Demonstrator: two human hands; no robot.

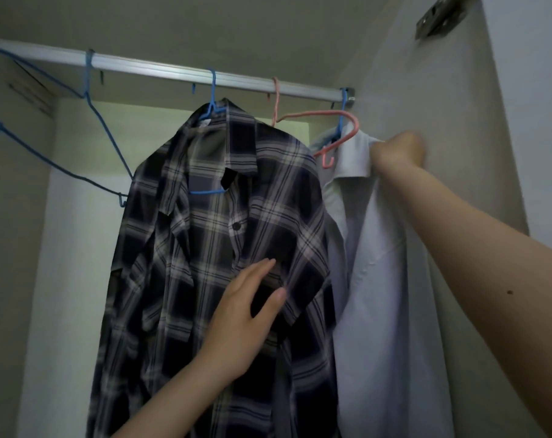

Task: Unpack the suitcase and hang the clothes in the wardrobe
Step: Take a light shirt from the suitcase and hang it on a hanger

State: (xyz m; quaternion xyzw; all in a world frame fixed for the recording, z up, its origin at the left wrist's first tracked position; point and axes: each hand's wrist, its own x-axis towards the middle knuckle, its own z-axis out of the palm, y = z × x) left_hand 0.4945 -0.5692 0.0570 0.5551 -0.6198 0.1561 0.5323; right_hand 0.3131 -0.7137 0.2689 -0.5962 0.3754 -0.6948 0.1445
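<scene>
A dark plaid shirt (pixel 211 248) hangs on a blue hanger (pixel 212 99) from the metal rail (pixel 180 72) in the wardrobe. My left hand (pixel 246 314) lies flat against the shirt's front, fingers apart, pressing the cloth. To the right hangs a pale blue shirt (pixel 379 279) on a blue hanger hooked at the rail's right end. My right hand (pixel 398 150) is closed on that shirt's collar, close to the wardrobe's side wall. A pink hanger (pixel 325 116) with nothing on it hangs between the two shirts. The suitcase is out of view.
Two bare blue wire hangers (pixel 107 137) hang on the rail's left part. The wardrobe's right side wall (pixel 442 105) stands right behind my right hand, with a metal hinge (pixel 439 18) near its top. The back wall is pale.
</scene>
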